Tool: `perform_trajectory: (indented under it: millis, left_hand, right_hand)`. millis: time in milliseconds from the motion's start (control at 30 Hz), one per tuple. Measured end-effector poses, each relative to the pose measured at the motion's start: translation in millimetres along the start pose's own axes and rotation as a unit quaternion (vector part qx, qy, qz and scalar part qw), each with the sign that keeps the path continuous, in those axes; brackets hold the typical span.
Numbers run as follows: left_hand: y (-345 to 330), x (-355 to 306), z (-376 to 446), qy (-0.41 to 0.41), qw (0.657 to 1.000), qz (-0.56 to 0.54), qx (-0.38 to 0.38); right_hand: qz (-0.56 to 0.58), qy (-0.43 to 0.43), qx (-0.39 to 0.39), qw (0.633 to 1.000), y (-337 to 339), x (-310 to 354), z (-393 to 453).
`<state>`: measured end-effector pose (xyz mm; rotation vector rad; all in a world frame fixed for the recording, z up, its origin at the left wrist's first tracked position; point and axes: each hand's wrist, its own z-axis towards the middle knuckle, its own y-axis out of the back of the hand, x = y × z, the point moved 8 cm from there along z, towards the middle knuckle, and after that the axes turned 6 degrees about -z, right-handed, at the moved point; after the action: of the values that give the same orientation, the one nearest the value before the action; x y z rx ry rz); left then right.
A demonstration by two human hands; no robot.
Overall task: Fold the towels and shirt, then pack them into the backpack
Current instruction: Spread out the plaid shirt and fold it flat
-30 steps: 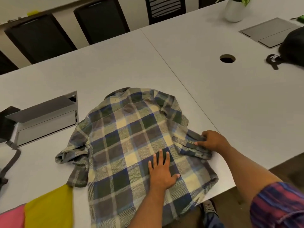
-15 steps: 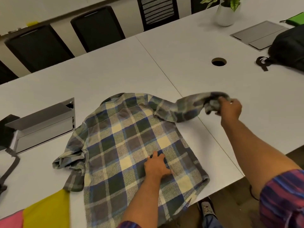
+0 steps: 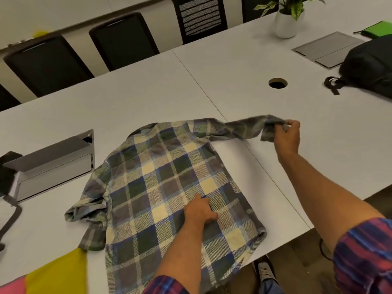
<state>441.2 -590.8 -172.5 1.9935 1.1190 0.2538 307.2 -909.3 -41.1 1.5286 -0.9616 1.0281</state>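
Observation:
A plaid shirt (image 3: 161, 187) in blue, green and cream lies back-up on the white table (image 3: 131, 98). My left hand (image 3: 200, 212) presses on its lower middle, fingers curled into the cloth. My right hand (image 3: 286, 137) pinches the cuff of the right sleeve (image 3: 239, 130) and holds it stretched out to the right, just above the table. The left sleeve (image 3: 84, 211) is bunched by the shirt's left side. A yellow towel (image 3: 59, 274) and a pink towel (image 3: 12, 286) show at the bottom left corner. The black backpack (image 3: 369, 66) lies at the far right.
An open grey cable box (image 3: 53, 164) sits left of the shirt, with a black strap (image 3: 10, 217) beside it. A cable hole (image 3: 277, 83), a closed floor-plate lid (image 3: 327, 48), a potted plant (image 3: 286, 20) and a green notebook (image 3: 377, 30) lie to the right. Black chairs line the far edge.
My right hand took the right sleeve off the shirt's side and pulled it out straight to the right. My left hand curled its spread fingers while pressing on the shirt.

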Motion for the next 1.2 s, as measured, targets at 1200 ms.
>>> perform_trajectory:
  millis: [1200]
  left_hand:
    - [164,-37,6,-0.079,0.83,-0.517,-0.193]
  right_hand:
    - [-0.314,0.043,0.202,0.927,-52,-128,-122]
